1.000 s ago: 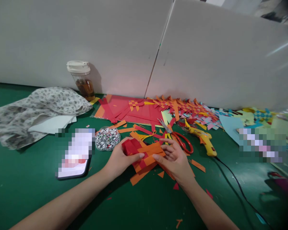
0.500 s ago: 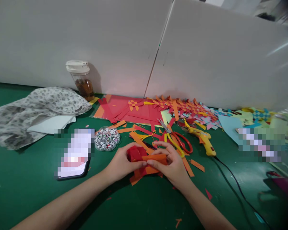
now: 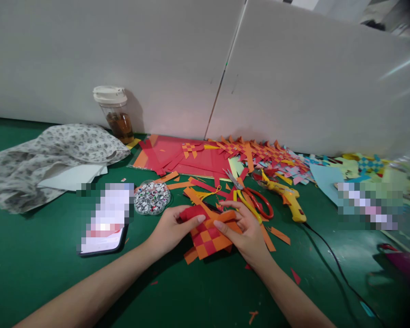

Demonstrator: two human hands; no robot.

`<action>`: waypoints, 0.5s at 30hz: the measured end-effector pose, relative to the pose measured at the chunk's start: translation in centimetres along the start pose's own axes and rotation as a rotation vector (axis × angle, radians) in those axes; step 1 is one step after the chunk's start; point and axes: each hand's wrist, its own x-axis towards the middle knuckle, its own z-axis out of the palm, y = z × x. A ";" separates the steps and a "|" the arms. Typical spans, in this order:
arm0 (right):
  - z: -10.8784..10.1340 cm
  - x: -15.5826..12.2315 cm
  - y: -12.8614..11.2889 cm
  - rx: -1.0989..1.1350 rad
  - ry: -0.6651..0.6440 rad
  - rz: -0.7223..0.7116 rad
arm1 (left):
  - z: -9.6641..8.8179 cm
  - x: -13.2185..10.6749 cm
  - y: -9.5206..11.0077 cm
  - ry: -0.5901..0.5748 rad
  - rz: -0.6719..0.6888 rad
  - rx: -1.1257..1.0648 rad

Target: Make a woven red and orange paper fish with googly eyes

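Observation:
A woven piece of red and orange paper strips point(image 3: 208, 239) is held between my hands above the green table, its checkered face turned up toward me. My left hand point(image 3: 176, 228) pinches its red upper left part, thumb on top. On the right, my right hand point(image 3: 241, 230) grips the orange folded strips with the thumb over them and the other fingers behind. Just beyond lie scissors point(image 3: 258, 202) with red and yellow handles and loose orange strips point(image 3: 191, 196). The fingers hide the paper's back side.
A yellow glue gun point(image 3: 289, 200) with a black cord lies at the right. To the left are a round case of googly eyes point(image 3: 152, 197), a phone point(image 3: 105, 223), a patterned cloth point(image 3: 68, 150) and a lidded cup of brown drink point(image 3: 118, 118). Woven paper fish point(image 3: 253, 152) are piled along the wall.
The woven paper has been opened out and tilted, so its checkered face now shows. My left thumb has moved up along the red part; both hands still hold it.

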 end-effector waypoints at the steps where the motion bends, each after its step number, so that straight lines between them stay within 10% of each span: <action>1: 0.0 0.1 0.0 0.001 0.034 -0.007 | 0.0 0.1 0.0 0.009 -0.005 -0.038; 6: -0.4 0.2 -0.3 0.011 0.163 -0.021 | -0.1 0.5 -0.5 0.062 -0.007 -0.180; 15: -0.9 0.5 -0.6 -0.191 0.019 0.025 | -0.1 0.4 -0.3 -0.014 -0.055 -0.142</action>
